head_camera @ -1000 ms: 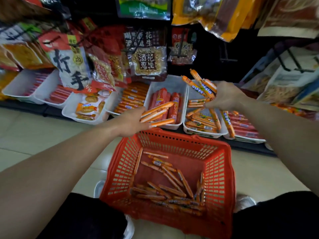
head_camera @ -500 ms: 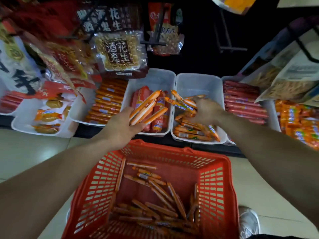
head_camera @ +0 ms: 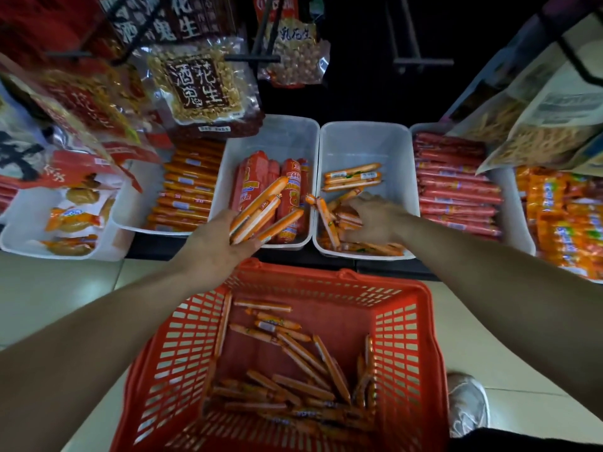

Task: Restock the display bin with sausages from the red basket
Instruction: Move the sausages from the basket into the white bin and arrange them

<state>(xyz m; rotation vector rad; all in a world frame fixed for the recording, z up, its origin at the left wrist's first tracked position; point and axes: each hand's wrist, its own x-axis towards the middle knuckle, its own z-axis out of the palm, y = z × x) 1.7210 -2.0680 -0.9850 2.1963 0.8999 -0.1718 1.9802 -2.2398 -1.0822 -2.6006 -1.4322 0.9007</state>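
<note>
In display bin (head_camera: 365,141), right hand (head_camera: 378,220) on sausages (head_camera: 352,177) (grip hidden), red basket (head_camera: 326,285) cropped

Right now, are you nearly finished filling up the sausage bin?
Not yet. Some sausages already lie in the display bin, where the right hand is down among them. The left hand grips another bundle. A big pile waits in the red basket.

The basket (head_camera: 408,337) is red with lattice walls; its sausages (head_camera: 303,353) are orange with white labels. The display bin (head_camera: 365,141) is white, the thick sausages (head_camera: 290,194) beside it red with yellow print.
</note>
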